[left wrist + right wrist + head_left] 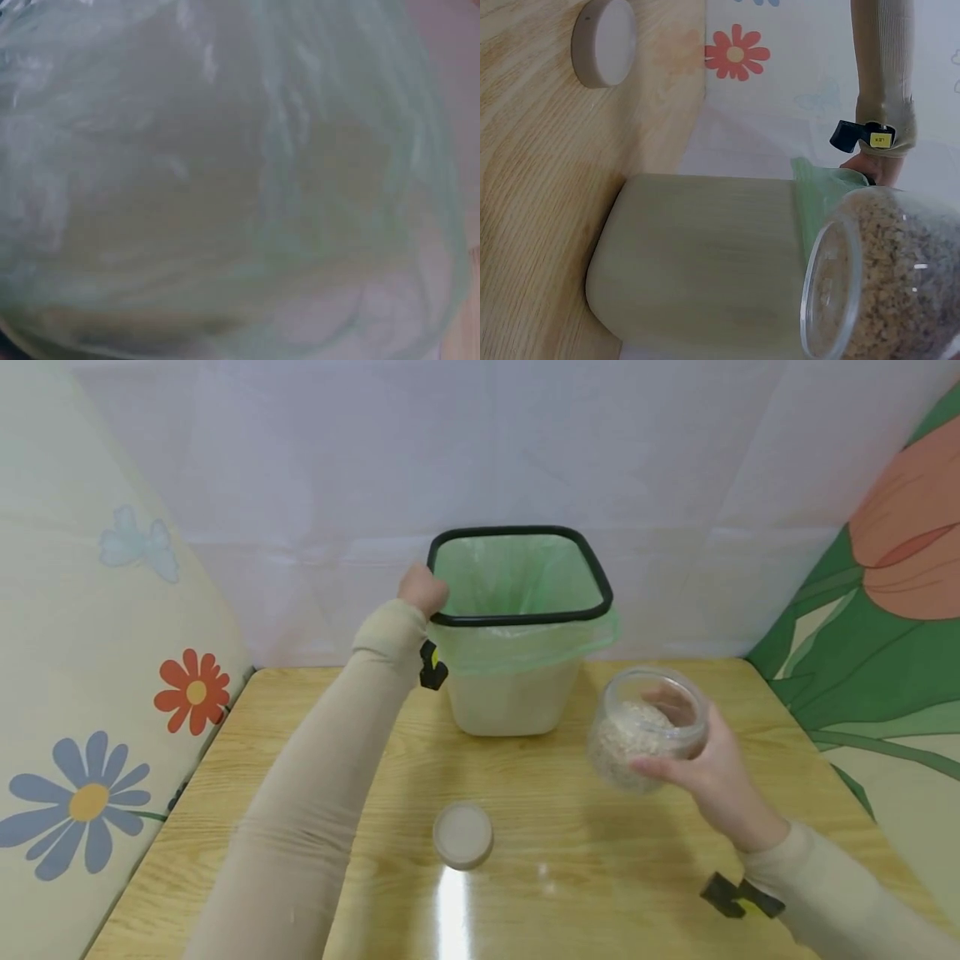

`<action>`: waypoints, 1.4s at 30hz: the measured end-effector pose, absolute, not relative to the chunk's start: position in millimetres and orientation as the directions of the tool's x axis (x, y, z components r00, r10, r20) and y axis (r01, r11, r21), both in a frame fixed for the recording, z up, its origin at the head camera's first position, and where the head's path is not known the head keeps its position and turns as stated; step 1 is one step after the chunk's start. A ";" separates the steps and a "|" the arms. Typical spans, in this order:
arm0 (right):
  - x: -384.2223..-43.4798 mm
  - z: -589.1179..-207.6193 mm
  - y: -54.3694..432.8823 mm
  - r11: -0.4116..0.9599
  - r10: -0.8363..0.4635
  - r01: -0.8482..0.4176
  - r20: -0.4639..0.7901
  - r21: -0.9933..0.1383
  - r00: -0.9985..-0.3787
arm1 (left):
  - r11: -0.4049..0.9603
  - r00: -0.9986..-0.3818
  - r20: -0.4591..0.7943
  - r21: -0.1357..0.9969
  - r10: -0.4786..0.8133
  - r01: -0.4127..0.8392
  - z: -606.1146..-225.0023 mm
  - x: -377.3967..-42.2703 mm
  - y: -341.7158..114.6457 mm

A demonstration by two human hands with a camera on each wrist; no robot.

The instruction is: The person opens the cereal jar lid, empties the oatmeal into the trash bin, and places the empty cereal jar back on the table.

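A pale bin (pixel 510 697) stands at the back of the table, lined with a green plastic bag (pixel 525 647) under its black rim (pixel 525 619). My left hand (pixel 424 590) grips that rim at its left side; the bag fills most of the left wrist view. My right hand (pixel 712 768) holds a clear wide-mouthed jar (pixel 678 747) to the right of the bin, above the table. The jar is tilted, and pale flaky grains (pixel 637 731) lie inside it; up close in the right wrist view the grains (pixel 907 277) look brownish.
On the wooden table (pixel 540 877) a round whitish lid (pixel 462 833) lies in front of the bin. A white sheet (pixel 337 485) hangs right behind the bin. Flower-printed panels (pixel 97 693) flank the table on both sides.
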State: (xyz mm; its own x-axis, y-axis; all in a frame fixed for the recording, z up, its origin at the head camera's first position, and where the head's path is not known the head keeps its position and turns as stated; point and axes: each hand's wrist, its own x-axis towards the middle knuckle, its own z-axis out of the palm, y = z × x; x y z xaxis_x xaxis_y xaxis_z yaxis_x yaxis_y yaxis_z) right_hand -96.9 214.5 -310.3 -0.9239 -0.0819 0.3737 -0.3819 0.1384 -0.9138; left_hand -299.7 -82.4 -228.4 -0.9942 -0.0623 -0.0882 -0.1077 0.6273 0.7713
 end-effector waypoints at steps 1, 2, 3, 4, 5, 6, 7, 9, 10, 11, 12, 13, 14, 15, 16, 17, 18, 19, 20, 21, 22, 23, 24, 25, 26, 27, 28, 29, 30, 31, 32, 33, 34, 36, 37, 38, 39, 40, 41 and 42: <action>-97.6 -310.1 214.8 0.121 -0.074 -0.385 0.378 -0.915 -0.923 | 0.665 -0.996 -0.063 0.742 -0.060 -0.087 -236.4 -312.4 -83.8; -98.4 -310.0 215.0 0.107 -0.064 -0.388 0.383 -0.915 -0.921 | 0.701 -0.997 -0.061 0.709 -0.053 -0.081 -238.1 -317.5 -83.4; -99.3 -309.5 215.2 0.092 -0.053 -0.388 0.385 -0.917 -0.921 | 0.731 -0.997 -0.058 0.679 -0.049 -0.075 -239.3 -321.7 -83.0; -100.3 -308.8 215.5 0.087 -0.043 -0.389 0.387 -0.917 -0.921 | 0.751 -0.997 -0.062 0.657 -0.044 -0.074 -239.9 -324.3 -82.6; -101.6 -308.1 215.8 0.079 -0.033 -0.390 0.388 -0.918 -0.921 | 0.754 -0.997 -0.069 0.652 -0.042 -0.077 -239.5 -324.9 -82.2; -103.2 -307.0 216.1 0.061 -0.022 -0.387 0.387 -0.920 -0.922 | 0.760 -0.996 -0.073 0.645 -0.044 -0.081 -238.5 -323.6 -81.7; -104.9 -305.9 216.5 0.049 -0.011 -0.388 0.388 -0.920 -0.922 | 0.758 -0.996 -0.079 0.646 -0.046 -0.086 -237.1 -321.4 -81.2; -107.9 -303.0 217.5 0.046 0.008 -0.387 0.387 -0.921 -0.922 | 0.756 -0.992 -0.118 0.644 -0.054 -0.118 -227.3 -307.9 -78.3; -109.8 -301.6 218.1 0.044 0.012 -0.388 0.389 -0.921 -0.921 | 0.753 -0.991 -0.122 0.646 -0.058 -0.123 -225.6 -303.7 -77.8; -111.7 -299.9 218.6 0.035 0.016 -0.387 0.388 -0.921 -0.922 | 0.753 -0.991 -0.120 0.646 -0.063 -0.126 -223.8 -300.0 -77.2; -113.4 -298.1 219.1 0.039 0.020 -0.387 0.387 -0.921 -0.922 | 0.760 -0.991 -0.116 0.637 -0.068 -0.126 -222.5 -296.8 -76.8; -115.0 -296.2 219.5 0.046 0.024 -0.387 0.389 -0.921 -0.921 | 0.766 -0.991 -0.113 0.630 -0.071 -0.127 -221.8 -294.9 -76.4; -116.8 -294.2 220.0 0.047 0.026 -0.387 0.388 -0.921 -0.921 | 0.773 -0.992 -0.107 0.622 -0.073 -0.124 -221.5 -293.3 -76.2; -118.8 -292.0 220.4 0.041 0.029 -0.388 0.389 -0.921 -0.921 | 0.779 -0.992 -0.102 0.615 -0.075 -0.122 -221.2 -292.2 -76.0; -120.8 -289.6 221.0 0.051 0.030 -0.393 0.395 -0.918 -0.918 | 0.783 -0.993 -0.087 0.612 -0.077 -0.114 -221.4 -291.3 -75.8; -122.7 -286.9 221.5 0.058 0.037 -0.398 0.400 -0.916 -0.916 | 0.787 -0.993 -0.081 0.606 -0.082 -0.114 -221.9 -292.1 -75.5; -124.8 -284.3 222.0 0.076 0.046 -0.404 0.408 -0.912 -0.912 | 0.789 -0.993 -0.080 0.603 -0.087 -0.118 -222.6 -293.0 -75.2; -126.7 -281.4 222.6 0.092 0.049 -0.410 0.415 -0.908 -0.908 | 0.790 -0.993 -0.082 0.601 -0.090 -0.121 -222.7 -292.9 -74.7; -128.6 -278.4 223.1 0.131 0.056 -0.411 0.421 -0.902 -0.905 | 0.790 -0.992 -0.081 0.600 -0.095 -0.125 -222.4 -292.4 -74.3; -130.8 -275.3 223.5 0.142 0.065 -0.409 0.421 -0.902 -0.905 | 0.789 -0.991 -0.086 0.600 -0.100 -0.132 -222.1 -292.1 -73.7; -132.8 -272.2 224.3 0.172 0.069 -0.404 0.420 -0.899 -0.905 | 0.795 -0.991 -0.085 0.592 -0.102 -0.133 -221.5 -291.5 -73.2; -134.9 -269.1 224.8 0.161 0.074 -0.401 0.416 -0.902 -0.906 | 0.797 -0.991 -0.086 0.589 -0.104 -0.135 -220.6 -290.3 -72.5; -136.9 -266.0 225.5 0.159 0.076 -0.399 0.414 -0.903 -0.907 | 0.802 -0.991 -0.083 0.583 -0.103 -0.132 -219.6 -288.8 -72.0; -138.8 -262.8 226.2 0.172 0.076 -0.394 0.411 -0.903 -0.909 | 0.805 -0.992 -0.080 0.579 -0.101 -0.128 -218.5 -287.0 -71.6; -140.8 -259.5 226.8 0.167 0.078 -0.389 0.406 -0.906 -0.911 | 0.805 -0.992 -0.078 0.579 -0.102 -0.128 -218.0 -286.3 -71.2; -142.7 -256.5 227.6 0.151 0.078 -0.386 0.400 -0.910 -0.913 | 0.804 -0.992 -0.077 0.581 -0.102 -0.128 -217.7 -285.8 -70.9; -144.2 -253.4 228.7 0.165 0.075 -0.383 0.399 -0.909 -0.914 | 0.806 -0.992 -0.070 0.579 -0.102 -0.124 -217.5 -285.1 -70.7; -145.5 -250.3 229.4 0.186 0.076 -0.378 0.397 -0.907 -0.915 | 0.802 -0.992 -0.070 0.583 -0.105 -0.126 -217.6 -284.5 -70.5; -146.7 -247.4 230.2 0.240 0.078 -0.365 0.393 -0.900 -0.916 | 0.801 -0.992 -0.069 0.585 -0.105 -0.125 -217.6 -284.1 -70.4; -147.7 -244.6 231.1 0.288 0.079 -0.350 0.386 -0.891 -0.919 | 0.800 -0.992 -0.070 0.587 -0.106 -0.127 -217.8 -283.8 -70.5; -148.7 -242.1 231.6 0.323 0.080 -0.337 0.381 -0.884 -0.921 | 0.795 -0.992 -0.073 0.592 -0.107 -0.129 -217.9 -283.8 -70.5; -149.7 -239.9 232.3 0.371 0.081 -0.322 0.376 -0.871 -0.923 | 0.797 -0.992 -0.074 0.590 -0.106 -0.129 -218.1 -283.7 -70.6; -150.6 -238.0 233.0 0.414 0.081 -0.308 0.371 -0.857 -0.925 | 0.799 -0.992 -0.075 0.588 -0.104 -0.128 -218.1 -283.7 -70.6; -153.1 -234.7 233.8 0.474 0.084 -0.284 0.364 -0.833 -0.928 | 0.801 -0.992 -0.076 0.585 -0.103 -0.128 -218.2 -284.0 -70.5; -154.6 -233.4 234.1 0.488 0.084 -0.277 0.360 -0.828 -0.929 | 0.799 -0.992 -0.077 0.586 -0.105 -0.130 -218.0 -284.2 -70.5; -156.0 -232.2 234.3 0.504 0.087 -0.268 0.357 -0.821 -0.930 | 0.798 -0.991 -0.076 0.588 -0.108 -0.132 -217.9 -284.5 -70.4; -157.7 -231.0 234.6 0.517 0.089 -0.261 0.355 -0.815 -0.931 | 0.800 -0.991 -0.073 0.585 -0.110 -0.132 -217.8 -284.9 -70.4; -159.4 -229.8 235.1 0.529 0.089 -0.252 0.348 -0.810 -0.933 | 0.797 -0.991 -0.071 0.588 -0.113 -0.133 -217.6 -285.0 -70.2; -161.2 -228.6 235.2 0.541 0.090 -0.243 0.343 -0.805 -0.935 | 0.797 -0.991 -0.067 0.588 -0.116 -0.133 -217.5 -285.2 -70.1; -163.1 -227.4 235.4 0.555 0.091 -0.233 0.336 -0.799 -0.937 | 0.795 -0.991 -0.065 0.591 -0.119 -0.134 -217.5 -285.4 -69.9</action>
State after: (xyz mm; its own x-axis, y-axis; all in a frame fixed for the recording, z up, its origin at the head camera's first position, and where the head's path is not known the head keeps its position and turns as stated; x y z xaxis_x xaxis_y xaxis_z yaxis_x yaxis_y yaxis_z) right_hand -163.1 235.4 -227.4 -0.9374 0.0908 0.3363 -0.2329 0.5547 -0.7988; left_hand -285.4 -69.9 -217.5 -0.9908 -0.1189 -0.0648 -0.1341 0.7952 0.5913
